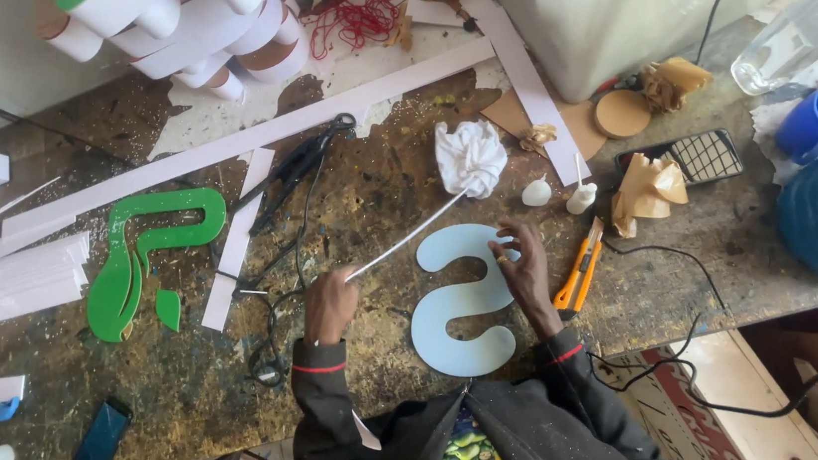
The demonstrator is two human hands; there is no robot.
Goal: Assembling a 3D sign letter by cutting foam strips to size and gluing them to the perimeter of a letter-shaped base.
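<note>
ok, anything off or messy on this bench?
Nothing damaged in hand: the left hand holds a thin white strip, the right hand rests on the pale blue S-shaped cutout. The bench is stained and cluttered: crumpled white cloth, tangled red thread, loose black cable.

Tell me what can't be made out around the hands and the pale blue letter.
Head view:
- Pale blue letter: lower edge hidden by the dark sleeve.
- Right hand: fingers rest on the letter; palm side unseen.
- Left hand: grip on the thin white strip hidden by knuckles.
- Strip's far end is lost against the white cloth.
</note>
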